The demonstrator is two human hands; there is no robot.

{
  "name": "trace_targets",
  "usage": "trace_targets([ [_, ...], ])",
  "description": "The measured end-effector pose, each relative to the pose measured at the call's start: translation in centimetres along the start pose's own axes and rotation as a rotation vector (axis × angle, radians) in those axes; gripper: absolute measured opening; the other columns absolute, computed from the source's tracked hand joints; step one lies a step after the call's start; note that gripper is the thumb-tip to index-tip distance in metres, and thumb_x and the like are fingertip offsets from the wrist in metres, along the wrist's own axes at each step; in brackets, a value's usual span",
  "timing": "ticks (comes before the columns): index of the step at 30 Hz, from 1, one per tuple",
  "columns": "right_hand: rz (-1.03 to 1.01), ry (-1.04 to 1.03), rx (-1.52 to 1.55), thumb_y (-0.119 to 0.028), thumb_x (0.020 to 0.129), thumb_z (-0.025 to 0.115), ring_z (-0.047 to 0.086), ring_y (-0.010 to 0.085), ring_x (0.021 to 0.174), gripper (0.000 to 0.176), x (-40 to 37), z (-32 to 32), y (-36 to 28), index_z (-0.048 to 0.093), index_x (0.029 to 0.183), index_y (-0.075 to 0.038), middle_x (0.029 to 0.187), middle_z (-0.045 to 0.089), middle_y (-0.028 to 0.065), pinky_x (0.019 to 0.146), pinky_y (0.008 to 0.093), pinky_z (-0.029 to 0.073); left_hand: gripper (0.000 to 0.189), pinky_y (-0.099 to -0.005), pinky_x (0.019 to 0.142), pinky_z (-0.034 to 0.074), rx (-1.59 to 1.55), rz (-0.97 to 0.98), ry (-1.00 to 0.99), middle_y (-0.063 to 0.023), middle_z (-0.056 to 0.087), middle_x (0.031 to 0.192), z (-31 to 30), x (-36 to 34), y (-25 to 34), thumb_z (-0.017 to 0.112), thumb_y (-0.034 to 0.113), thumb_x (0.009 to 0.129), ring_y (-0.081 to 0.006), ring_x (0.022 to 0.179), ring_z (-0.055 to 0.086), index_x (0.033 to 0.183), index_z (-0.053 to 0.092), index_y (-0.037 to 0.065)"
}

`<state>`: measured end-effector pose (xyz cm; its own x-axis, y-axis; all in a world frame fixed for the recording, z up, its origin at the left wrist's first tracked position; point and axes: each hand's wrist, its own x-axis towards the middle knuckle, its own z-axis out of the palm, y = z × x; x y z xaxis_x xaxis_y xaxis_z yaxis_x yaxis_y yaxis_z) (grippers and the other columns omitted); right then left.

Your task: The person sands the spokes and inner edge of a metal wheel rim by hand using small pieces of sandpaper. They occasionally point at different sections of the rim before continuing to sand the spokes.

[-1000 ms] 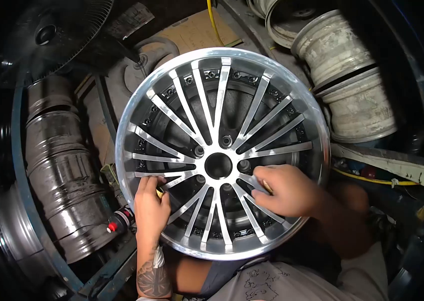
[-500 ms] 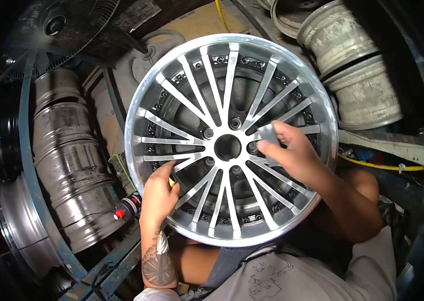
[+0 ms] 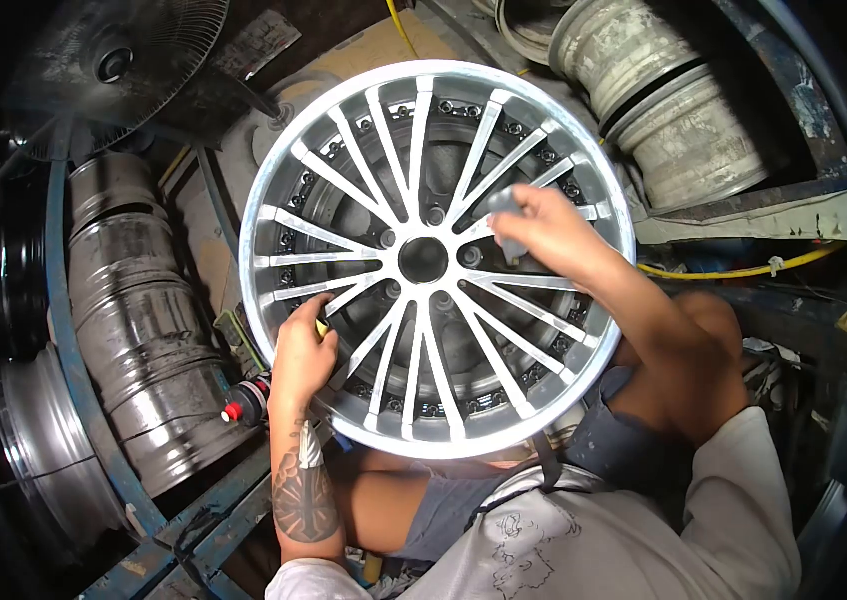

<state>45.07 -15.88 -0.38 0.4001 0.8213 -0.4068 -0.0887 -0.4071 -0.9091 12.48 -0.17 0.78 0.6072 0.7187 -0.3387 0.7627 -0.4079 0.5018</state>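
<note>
My right hand (image 3: 543, 235) is closed on a grey pad (image 3: 505, 203), thumb and fingers pinching it, and it presses the pad flat against the spokes of the wheel (image 3: 417, 150) just right of the hub hole. The wheel lies face up under both my hands, propped on my lap, its polished rim running past my right wrist.

My left hand (image 3: 301, 360) grips the wheel at the lower left, fingers curled over a spoke and into the gap beside it. A small yellow thing (image 3: 322, 326) shows at my fingertips; I cannot tell what it is.

Just below and left of my left hand, a spray can (image 3: 243, 405) with a red cap lies against a dark steel barrel (image 3: 133, 300). Further left and up from that hand stands a black fan (image 3: 113, 60).

Above and right of my right hand lie two dusty pale rims (image 3: 663, 100). A yellow cable (image 3: 733, 270) runs off to the right of that hand, near my forearm.
</note>
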Motion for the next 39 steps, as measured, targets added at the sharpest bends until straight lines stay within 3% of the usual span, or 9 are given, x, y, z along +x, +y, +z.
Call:
trace_targets([
  [3,-0.118,0.210,0.449,-0.020,0.095,0.070,0.062,0.0102,0.089,0.015,0.1,0.3,0.3,0.068,0.103,-0.007,0.091,0.069,0.0018,0.088,0.0279,0.046,0.048,-0.0477,0.105,0.051,0.029,-0.031,0.015,-0.0298,0.070,0.123,0.3,0.2,-0.4,0.065,0.001,0.083,-0.0470,0.119,0.065,0.130,0.066,-0.003],
  [11,-0.129,0.678,0.487,-0.018,0.090,0.070,0.050,0.0119,0.090,0.013,3.3,5.4,0.1,0.063,0.095,-0.008,0.091,0.062,-0.0010,0.092,0.0310,0.038,0.045,-0.0489,0.105,0.051,0.028,-0.060,0.104,-0.0299,0.070,0.123,1.7,0.0,-0.4,0.065,0.005,0.084,-0.0469,0.118,0.066,0.128,0.068,-0.005],
  [16,-0.132,0.515,0.495,-0.019,0.089,0.068,0.054,0.0160,0.099,0.015,4.9,4.6,-1.6,0.067,0.097,-0.006,0.098,0.065,0.0029,0.096,0.0309,0.038,0.040,-0.0535,0.098,0.055,0.128,-0.122,0.073,-0.0297,0.073,0.115,3.3,-2.9,1.0,0.067,0.011,0.087,-0.0487,0.107,0.070,0.124,0.069,-0.004],
  [19,-0.167,0.272,0.268,-0.021,0.089,0.065,0.058,0.0177,0.098,0.019,8.5,5.3,-3.1,0.069,0.096,-0.005,0.098,0.068,0.0041,0.094,0.0320,0.042,0.039,-0.0563,0.084,0.060,0.113,-0.131,0.004,-0.0330,0.073,0.087,6.7,-7.4,3.3,0.069,0.018,0.086,-0.0509,0.084,0.073,0.111,0.065,-0.011],
  [22,-0.195,-0.080,0.046,-0.027,0.088,0.065,0.055,0.0140,0.095,0.019,12.3,8.7,-4.6,0.069,0.096,-0.011,0.098,0.068,-0.0006,0.088,0.0331,0.040,0.046,-0.0576,0.075,0.060,-0.174,0.046,-0.114,-0.0328,0.072,0.088,14.5,-11.5,7.1,0.068,0.018,0.087,-0.0495,0.085,0.074,0.117,0.058,-0.017],
  [24,-0.265,-0.279,-0.161,-0.032,0.088,0.064,0.055,0.0116,0.094,0.020,14.8,12.5,-4.6,0.069,0.095,-0.014,0.097,0.068,-0.0028,0.084,0.0325,0.039,0.067,-0.0585,0.083,0.058,-0.598,-0.249,-0.178,-0.0348,0.070,0.084,16.9,-11.9,13.5,0.063,0.026,0.091,-0.0506,0.081,0.073,0.139,0.048,-0.019],
  [29,-0.377,-0.675,-0.265,-0.019,0.092,0.066,0.061,0.0096,0.086,0.021,13.4,19.6,-4.0,0.074,0.098,-0.001,0.089,0.070,0.0003,0.083,0.0253,0.045,0.068,-0.0527,0.094,0.054,-1.117,-0.280,-0.332,-0.0401,0.067,0.118,19.6,-7.1,19.4,0.061,0.024,0.095,-0.0501,0.109,0.070,0.146,0.041,-0.015],
  [35,-0.444,-0.550,-0.190,-0.018,0.095,0.067,0.065,0.0099,0.092,0.022,13.9,20.0,-2.8,0.075,0.103,0.001,0.097,0.075,0.0032,0.089,0.0255,0.049,0.050,-0.0509,0.083,0.056,-1.474,-0.282,-0.341,-0.0333,0.071,0.118,18.7,-8.2,21.0,0.060,0.019,0.096,-0.0437,0.106,0.074,0.140,0.056,-0.005],
  [39,-0.676,-0.263,-0.540,-0.025,0.089,0.069,0.072,0.0281,0.085,0.038,6.4,19.1,-4.8,0.070,0.121,-0.003,0.093,0.075,0.0173,0.083,0.0386,0.056,0.036,-0.0533,0.089,0.059,-0.927,0.196,-0.595,-0.0327,0.073,0.105,13.1,-10.5,19.6,0.064,0.012,0.088,-0.0492,0.102,0.072,0.121,0.070,-0.002],
])
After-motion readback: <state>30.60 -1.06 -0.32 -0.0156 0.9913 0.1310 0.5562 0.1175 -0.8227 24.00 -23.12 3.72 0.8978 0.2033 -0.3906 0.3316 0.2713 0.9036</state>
